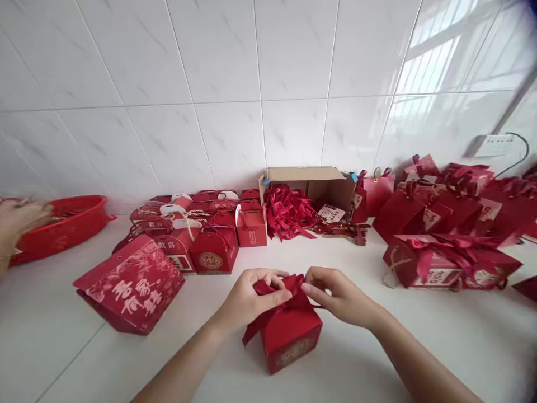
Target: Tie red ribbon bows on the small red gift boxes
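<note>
A small red gift box (pixel 289 336) stands on the white counter (pixel 50 347) in front of me, with a red ribbon (pixel 289 288) bunched on its top. My left hand (pixel 249 299) pinches the ribbon's left loop, fingers closed round it. From the other side my right hand (pixel 335 294) pinches the ribbon's right part. Both hands rest just above the box lid.
A larger red patterned box (pixel 130 285) lies to the left. Several small red boxes (pixel 213 240) stand behind. An open cardboard carton (pixel 310 187) spills red ribbons (pixel 287 212). More ribboned boxes (pixel 448 257) sit right. Another person's blurred hand (pixel 19 221) is by a red basket (pixel 62 224).
</note>
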Demonstrator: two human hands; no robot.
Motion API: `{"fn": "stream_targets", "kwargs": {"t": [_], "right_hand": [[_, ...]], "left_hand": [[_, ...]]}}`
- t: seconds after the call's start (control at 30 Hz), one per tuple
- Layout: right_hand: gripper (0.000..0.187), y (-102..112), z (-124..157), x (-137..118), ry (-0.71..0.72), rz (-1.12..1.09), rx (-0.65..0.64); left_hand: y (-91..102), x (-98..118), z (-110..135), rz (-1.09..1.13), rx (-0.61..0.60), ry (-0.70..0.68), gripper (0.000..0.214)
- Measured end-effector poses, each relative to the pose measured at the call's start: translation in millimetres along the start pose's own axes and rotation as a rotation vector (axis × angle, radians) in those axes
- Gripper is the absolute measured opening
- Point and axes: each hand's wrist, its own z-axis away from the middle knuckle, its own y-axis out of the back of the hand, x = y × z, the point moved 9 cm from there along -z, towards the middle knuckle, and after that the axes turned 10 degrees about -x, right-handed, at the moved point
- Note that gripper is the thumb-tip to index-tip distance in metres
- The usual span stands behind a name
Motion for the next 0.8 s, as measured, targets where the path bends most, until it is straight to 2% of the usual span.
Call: {"fn": "stream_targets", "kwargs": {"t": [0.13, 0.23, 0.43, 0.57, 0.8], "right_hand": [[0.029, 3.0, 0.2, 5.0, -0.019, -0.01, 0.021], [0.026, 1.4, 0.6, 0.0, 0.029, 0.013, 0.004], [0.023, 4.3, 3.8, -11.0, 0.126, 0.042, 0.07], [0.023, 8.1, 5.2, -16.1, 0.175, 0.087, 0.144], [0.022, 21.9, 9.5, -21.9, 0.226, 0.142, 0.31]], "left_hand": [[-1.8, 5.5, 0.3, 0.018, -0.003, -0.011, 0.022], [-4.1, 7.5, 0.5, 0.018, -0.021, -0.013, 0.018], [-5.3, 6.1, 2.2, -0.015, 0.002, 0.012, 0.021], [-5.2, 5.8, 3.1, -0.091, 0.021, 0.027, 0.023], [-5.6, 6.1, 1.8, -0.166, -0.024, 0.058, 0.018]]}}
